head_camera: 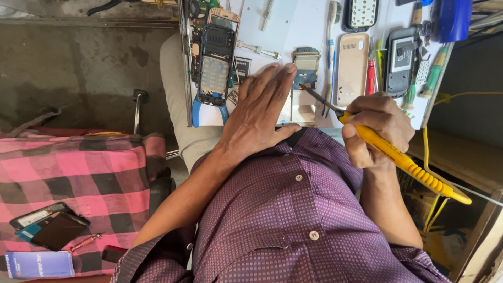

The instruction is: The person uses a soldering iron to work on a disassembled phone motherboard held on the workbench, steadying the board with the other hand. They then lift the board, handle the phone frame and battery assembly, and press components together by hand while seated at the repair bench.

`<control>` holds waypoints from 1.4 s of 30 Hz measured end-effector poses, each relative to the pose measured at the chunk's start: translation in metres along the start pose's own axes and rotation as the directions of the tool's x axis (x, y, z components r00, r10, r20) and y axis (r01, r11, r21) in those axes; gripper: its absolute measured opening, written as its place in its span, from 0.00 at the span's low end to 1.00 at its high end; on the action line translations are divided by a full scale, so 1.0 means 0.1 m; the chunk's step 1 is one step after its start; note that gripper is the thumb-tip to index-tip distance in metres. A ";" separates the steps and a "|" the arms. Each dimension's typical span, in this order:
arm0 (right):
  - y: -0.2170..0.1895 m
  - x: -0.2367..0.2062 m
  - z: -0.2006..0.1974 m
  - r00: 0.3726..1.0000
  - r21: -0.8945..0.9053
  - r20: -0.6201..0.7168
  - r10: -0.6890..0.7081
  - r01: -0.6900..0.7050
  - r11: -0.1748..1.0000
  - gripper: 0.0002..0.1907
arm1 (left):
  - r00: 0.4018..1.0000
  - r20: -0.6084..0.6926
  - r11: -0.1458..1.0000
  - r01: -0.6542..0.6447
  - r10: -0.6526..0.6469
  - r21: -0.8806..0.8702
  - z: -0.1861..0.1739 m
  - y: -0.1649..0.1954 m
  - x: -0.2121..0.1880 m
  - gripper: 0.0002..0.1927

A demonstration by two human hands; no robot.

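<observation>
A small white workbench [283, 21] fills the upper middle of the frame, crowded with phone parts. The left hand [259, 112] lies flat in the centre, fingers stretched and close together, pressing down a small circuit board [305, 71] at their tips. The right hand [380, 128], at the right, is closed around a yellow soldering iron [406, 162]; its dark tip touches the board. An opened phone [215, 65] lies upper left of the hands, a beige back cover [352, 65] to the right. A pink checked cloth [78, 178] is at lower left.
</observation>
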State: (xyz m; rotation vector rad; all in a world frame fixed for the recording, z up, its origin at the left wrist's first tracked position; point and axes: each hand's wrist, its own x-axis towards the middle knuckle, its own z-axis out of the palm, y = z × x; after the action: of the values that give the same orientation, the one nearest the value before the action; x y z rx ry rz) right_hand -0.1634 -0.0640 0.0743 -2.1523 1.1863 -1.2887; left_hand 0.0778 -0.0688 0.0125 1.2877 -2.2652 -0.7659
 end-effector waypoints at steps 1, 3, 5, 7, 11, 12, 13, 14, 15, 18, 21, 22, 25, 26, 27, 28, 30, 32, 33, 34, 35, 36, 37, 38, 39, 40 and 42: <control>0.00 0.00 0.00 1.000 0.001 0.002 0.003 -0.003 1.000 0.11 | 1.000 0.000 1.000 -0.001 0.001 0.000 0.00 0.00 0.00 0.62; 0.01 0.00 0.00 1.000 0.000 0.005 0.007 -0.007 1.000 0.11 | 1.000 -0.006 1.000 -0.001 0.001 -0.003 0.00 0.00 0.00 0.62; 0.01 0.01 0.00 1.000 -0.002 0.007 0.007 -0.007 1.000 0.10 | 1.000 -0.011 1.000 0.000 0.000 -0.003 0.01 0.00 0.00 0.62; 0.01 0.01 0.01 1.000 -0.009 0.004 0.002 -0.002 1.000 0.11 | 1.000 -0.012 1.000 -0.002 0.002 0.001 0.01 0.00 0.00 0.62; -0.02 0.01 0.01 1.000 -0.002 -0.017 -0.015 0.015 1.000 0.12 | 1.000 -0.016 1.000 -0.011 0.011 -0.010 0.00 0.00 -0.01 0.63; -0.02 0.01 0.01 1.000 -0.005 -0.015 -0.013 0.013 1.000 0.12 | 1.000 -0.017 1.000 -0.013 0.013 -0.012 -0.01 0.00 -0.01 0.63; -0.03 0.00 0.01 1.000 -0.008 -0.012 -0.009 0.009 1.000 0.12 | 1.000 -0.017 1.000 -0.015 0.015 -0.016 -0.01 0.00 -0.02 0.63; -0.03 0.00 0.01 1.000 -0.009 -0.009 -0.010 0.010 1.000 0.11 | 1.000 -0.016 1.000 -0.014 0.014 -0.014 -0.01 0.00 -0.01 0.63; -0.03 0.00 0.01 1.000 -0.010 -0.006 -0.012 0.012 1.000 0.11 | 1.000 -0.015 1.000 -0.014 0.013 -0.012 -0.01 0.00 -0.01 0.63; -0.02 -0.01 0.01 1.000 -0.004 -0.003 -0.017 0.017 1.000 0.11 | 1.000 -0.015 1.000 -0.018 0.018 -0.011 -0.01 0.00 -0.01 0.62; -0.01 -0.01 0.02 1.000 0.005 0.002 -0.009 0.009 1.000 0.11 | 1.000 -0.013 1.000 -0.021 0.021 -0.013 -0.02 0.00 -0.01 0.62; -0.01 -0.02 0.02 1.000 0.008 0.003 -0.005 0.005 1.000 0.11 | 1.000 -0.012 1.000 -0.022 0.021 -0.013 -0.03 0.00 -0.01 0.63; -0.01 -0.02 0.02 1.000 0.015 0.010 -0.012 0.012 1.000 0.12 | 0.999 -0.013 1.000 -0.029 0.029 -0.010 -0.03 0.00 -0.01 0.63; -0.01 -0.02 0.01 1.000 0.014 0.008 -0.013 0.013 1.000 0.12 | 1.000 -0.013 1.000 -0.028 0.028 -0.010 -0.03 0.00 -0.01 0.63; -0.02 -0.02 0.01 1.000 0.012 0.006 -0.014 0.014 1.000 0.11 | 1.000 -0.012 1.000 -0.027 0.027 -0.009 -0.03 0.01 -0.01 0.63; -0.02 -0.02 0.01 1.000 0.010 0.004 -0.015 0.015 1.000 0.11 | 1.000 -0.012 1.000 -0.026 0.026 -0.009 -0.03 0.01 -0.01 0.63; -0.02 -0.01 0.02 1.000 0.003 0.002 -0.009 0.009 1.000 0.11 | 0.999 -0.016 1.000 -0.028 0.028 -0.014 -0.04 0.01 -0.01 0.63; -0.02 -0.01 0.02 1.000 0.001 0.003 -0.011 0.011 1.000 0.11 | 0.999 -0.019 0.999 -0.031 0.031 -0.017 -0.04 0.01 -0.01 0.63; -0.01 -0.01 0.02 1.000 0.003 0.003 -0.018 0.018 1.000 0.11 | 0.999 -0.022 0.999 -0.034 0.033 -0.016 -0.03 0.01 -0.01 0.63; -0.01 -0.01 0.02 1.000 0.005 0.004 -0.025 0.025 1.000 0.11 | 0.999 -0.024 0.999 -0.036 0.036 -0.015 -0.03 0.01 -0.02 0.63; -0.01 -0.01 0.02 1.000 0.006 0.003 -0.020 0.020 1.000 0.11 | 0.999 -0.024 0.999 -0.033 0.032 -0.016 -0.03 0.00 -0.02 0.63; -0.01 -0.01 0.02 1.000 0.008 0.001 -0.015 0.015 1.000 0.10 | 0.999 -0.024 0.999 -0.029 0.029 -0.017 -0.03 0.00 -0.01 0.63; 0.00 -0.02 0.03 1.000 0.010 0.000 -0.010 0.010 1.000 0.10 | 0.999 -0.024 1.000 -0.025 0.025 -0.017 -0.03 0.00 -0.01 0.63; 0.00 -0.01 0.02 1.000 0.013 -0.002 -0.015 0.015 1.000 0.10 | 1.000 -0.021 1.000 -0.024 0.024 -0.020 -0.02 0.00 -0.01 0.63; 0.00 -0.01 0.03 1.000 0.016 -0.003 -0.020 0.020 1.000 0.10 | 1.000 -0.018 1.000 -0.023 0.022 -0.022 -0.02 0.00 -0.01 0.63; 0.00 -0.01 0.02 1.000 0.020 -0.005 -0.025 0.025 0.999 0.10 | 1.000 -0.014 0.999 -0.021 0.021 -0.024 -0.02 0.00 -0.01 0.63; 0.00 -0.01 0.02 1.000 0.017 0.000 -0.020 0.020 1.000 0.11 | 1.000 -0.012 1.000 -0.020 0.020 -0.013 -0.02 0.00 -0.01 0.63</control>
State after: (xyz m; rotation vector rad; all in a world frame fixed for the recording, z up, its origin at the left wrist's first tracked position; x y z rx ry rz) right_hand -0.1616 -0.0633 0.0726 -2.1581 1.1520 -1.3018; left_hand 0.0792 -0.0680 0.0136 1.2589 -2.2562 -0.7627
